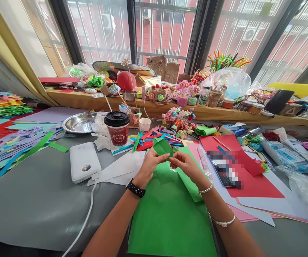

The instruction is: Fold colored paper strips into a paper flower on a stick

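Observation:
Between my two hands is a small folded piece of green paper [163, 147], held up over the work surface. My left hand [154, 162] is closed on its lower left side, thumb pointing right. At the paper's lower right corner, my right hand [184, 163] pinches it with thumb and fingertips. Below both hands lies a large green sheet [170, 221], with a smaller loose green piece [190, 184] partly on it beneath my right wrist. The fingers hide part of the folded paper's lower edge.
A white power bank [84, 162] with a cable and a lidded red cup [117, 130] stand left of my hands. Coloured paper strips [150, 140] lie just beyond. To the right are a phone [223, 171], a clear ruler [205, 162] and red sheets [258, 185].

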The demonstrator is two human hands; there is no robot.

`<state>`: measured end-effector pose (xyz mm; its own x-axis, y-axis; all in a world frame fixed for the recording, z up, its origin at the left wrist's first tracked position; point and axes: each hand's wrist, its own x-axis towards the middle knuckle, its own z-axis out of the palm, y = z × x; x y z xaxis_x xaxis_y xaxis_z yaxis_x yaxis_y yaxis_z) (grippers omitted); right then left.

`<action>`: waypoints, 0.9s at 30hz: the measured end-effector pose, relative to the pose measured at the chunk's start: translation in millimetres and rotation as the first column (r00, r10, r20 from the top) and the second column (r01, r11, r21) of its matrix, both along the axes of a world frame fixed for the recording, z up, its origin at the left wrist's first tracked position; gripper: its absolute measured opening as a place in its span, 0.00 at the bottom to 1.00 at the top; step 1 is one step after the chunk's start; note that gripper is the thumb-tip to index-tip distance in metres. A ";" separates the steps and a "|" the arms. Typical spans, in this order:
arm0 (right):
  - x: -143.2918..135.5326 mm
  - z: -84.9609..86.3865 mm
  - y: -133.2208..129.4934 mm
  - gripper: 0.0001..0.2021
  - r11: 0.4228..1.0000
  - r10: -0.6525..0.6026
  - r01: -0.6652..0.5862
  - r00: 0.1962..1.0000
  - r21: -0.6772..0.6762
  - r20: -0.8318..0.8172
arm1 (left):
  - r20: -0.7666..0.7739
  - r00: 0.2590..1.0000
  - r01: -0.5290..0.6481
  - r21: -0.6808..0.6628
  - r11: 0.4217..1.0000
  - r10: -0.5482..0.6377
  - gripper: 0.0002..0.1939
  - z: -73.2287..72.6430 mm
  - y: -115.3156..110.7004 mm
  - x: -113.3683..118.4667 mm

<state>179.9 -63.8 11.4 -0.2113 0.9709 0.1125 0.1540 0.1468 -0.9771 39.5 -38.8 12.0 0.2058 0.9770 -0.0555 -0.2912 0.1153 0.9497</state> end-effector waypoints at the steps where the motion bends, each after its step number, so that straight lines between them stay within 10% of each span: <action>1: 0.3 0.5 0.2 0.13 1.000 -0.014 0.014 1.000 -0.001 -0.014 | 0.003 1.000 0.007 0.009 1.000 -0.007 0.16 0.5 -0.6 0.1; 27: 20.5 5.5 6.9 0.13 0.988 -0.137 0.134 0.990 0.081 0.044 | -0.189 0.978 0.121 0.160 0.980 -0.090 0.14 7.1 5.6 -16.8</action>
